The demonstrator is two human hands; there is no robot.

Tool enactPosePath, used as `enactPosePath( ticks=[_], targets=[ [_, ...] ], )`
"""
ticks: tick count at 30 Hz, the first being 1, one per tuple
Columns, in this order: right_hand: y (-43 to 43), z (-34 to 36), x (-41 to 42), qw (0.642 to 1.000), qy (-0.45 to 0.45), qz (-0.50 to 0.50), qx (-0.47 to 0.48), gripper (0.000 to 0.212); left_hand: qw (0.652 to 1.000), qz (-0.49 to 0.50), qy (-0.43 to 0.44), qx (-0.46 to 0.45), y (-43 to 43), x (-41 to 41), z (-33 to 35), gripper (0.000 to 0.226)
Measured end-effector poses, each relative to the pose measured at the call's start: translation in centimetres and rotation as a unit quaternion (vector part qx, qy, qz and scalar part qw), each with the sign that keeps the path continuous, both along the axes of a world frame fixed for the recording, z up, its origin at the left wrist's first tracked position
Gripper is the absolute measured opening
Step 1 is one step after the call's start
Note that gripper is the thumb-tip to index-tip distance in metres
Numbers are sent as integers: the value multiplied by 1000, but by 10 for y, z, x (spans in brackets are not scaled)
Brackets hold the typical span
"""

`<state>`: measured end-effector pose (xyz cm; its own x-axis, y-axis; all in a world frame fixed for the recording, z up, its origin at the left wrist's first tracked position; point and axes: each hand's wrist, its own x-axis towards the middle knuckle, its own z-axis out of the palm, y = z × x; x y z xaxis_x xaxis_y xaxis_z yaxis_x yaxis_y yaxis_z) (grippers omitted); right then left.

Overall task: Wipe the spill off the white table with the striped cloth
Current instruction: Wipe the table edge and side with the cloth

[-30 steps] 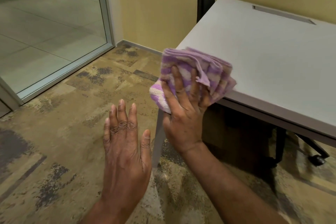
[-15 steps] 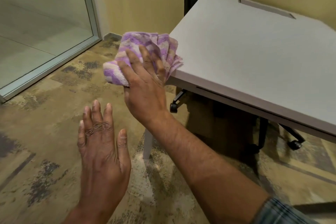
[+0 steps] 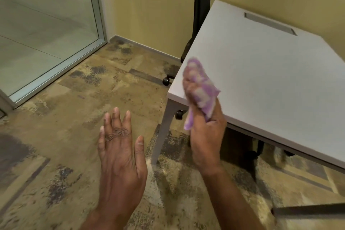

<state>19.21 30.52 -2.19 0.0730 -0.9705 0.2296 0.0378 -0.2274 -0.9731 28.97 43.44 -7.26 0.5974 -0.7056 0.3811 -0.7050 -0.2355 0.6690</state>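
1. The white table [image 3: 261,73] stood in a corner of the room, with its far edge against a yellow wall [image 3: 149,5]. Its top was flat and pale, and a long grey slot [image 3: 269,23] was cut into it near the wall.
2. No spill could be made out on the table top; the surface looked even in colour.
3. A dark vertical post [image 3: 200,2] ran up the wall just behind the left corner of the table. Under the table, grey legs [image 3: 163,129] and small black casters [image 3: 166,81] were visible.
4. The floor was a patterned carpet [image 3: 65,117] in brown, ochre and dark patches. On the left there was a glass panel [image 3: 41,24] in a metal frame.
5. The striped cloth [image 3: 200,87], purple and white, was bunched at the near left corner of the table and was blurred. Its long axis ran from the near edge, where one end hung down below the table, up and away over the table top, leaning a little to the left.
6. The right hand [image 3: 205,132] was closed around the lower part of the cloth, with its fingers [image 3: 188,87] wrapped over the fabric.
7. The left hand [image 3: 119,151] was spread flat over the carpet, holding nothing, fingers apart and pointing forward, well apart from the table.
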Motion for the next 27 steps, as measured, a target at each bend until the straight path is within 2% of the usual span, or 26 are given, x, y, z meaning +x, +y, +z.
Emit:
enactPosePath(
  ticks=[4,12,17,20,24,27],
  targets=[
    [-5,31,-3,980,-136,-103,105,30,1000,-24,12,3,3,9,18,62],
    [-12,58,8,954,-208,-146,158,21,998,-63,19,18,7,33,39,61],
    [-31,63,9,951,-202,-180,148,17,996,-79,30,25,-21,44,38,59],
    [-46,68,10,955,-175,-207,121,22,995,-91,30,38,-42,53,36,60],
    [-67,72,16,963,-132,-215,95,12,992,-99,49,55,-68,65,30,59],
    [-81,71,22,966,-83,-233,70,23,989,-118,54,72,-88,71,29,59]
  ],
)
